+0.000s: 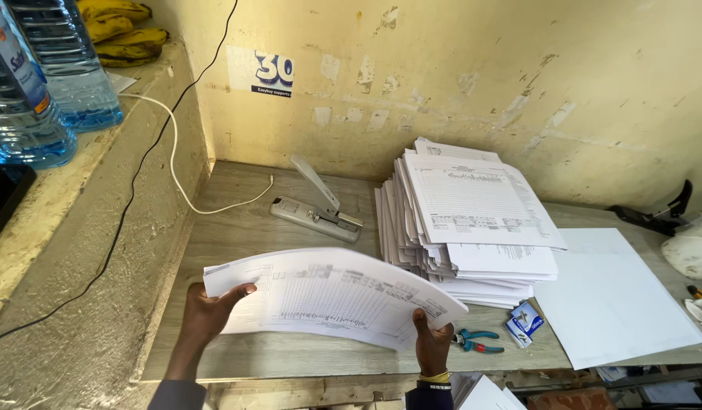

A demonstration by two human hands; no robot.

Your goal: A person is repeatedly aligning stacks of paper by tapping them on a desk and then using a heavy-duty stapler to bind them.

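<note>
Both hands on the sheaf of printed sheets point(332, 296) now, held just above the tabletop point(245, 228), in front of the long-arm stapler point(318, 206). Left hand point(207, 311) pinches the left edge, right hand point(433, 342) grips the near right corner. Long axis runs left to right, sagging in the middle. Best kept level and edges squared, I'd say, with the tall paper stack point(465, 220) behind to the right
</note>
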